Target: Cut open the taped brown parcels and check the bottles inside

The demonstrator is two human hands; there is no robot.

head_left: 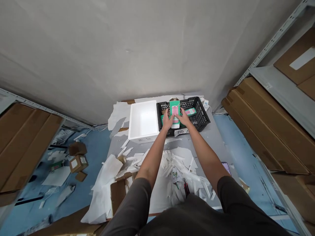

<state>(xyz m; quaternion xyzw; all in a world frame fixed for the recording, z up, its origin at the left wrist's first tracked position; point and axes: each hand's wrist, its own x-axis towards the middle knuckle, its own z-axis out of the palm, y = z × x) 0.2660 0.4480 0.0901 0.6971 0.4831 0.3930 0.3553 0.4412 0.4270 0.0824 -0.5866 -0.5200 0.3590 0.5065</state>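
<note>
Left hand [167, 121] and right hand [183, 118] clamp the green-and-pink rectangular cardboard box [175, 110] from either side, equally near, its long axis pointing forward, over the black latticed plastic crate [203, 114]

Green box [175, 111] | pink panel [175, 109] facing up | white flap [175, 126] out, near end | over black crate [203, 113]

Black crate [203, 118] on worktop [212, 139] as landmark. Over crate: green-and-pink carton [175, 110], fingers of left hand [167, 120] on one side, right hand [184, 118] on other; white flap at lower end. Inside crate: second green carton [191, 112], right of held one. Crate's front: handwritten label [181, 132]. Left of crate, just beside: white foam box [144, 119]. Nearer wearer than crate: heaped white scraps [169, 160]. Well right of crate: shelved brown boxes [268, 127].
</note>
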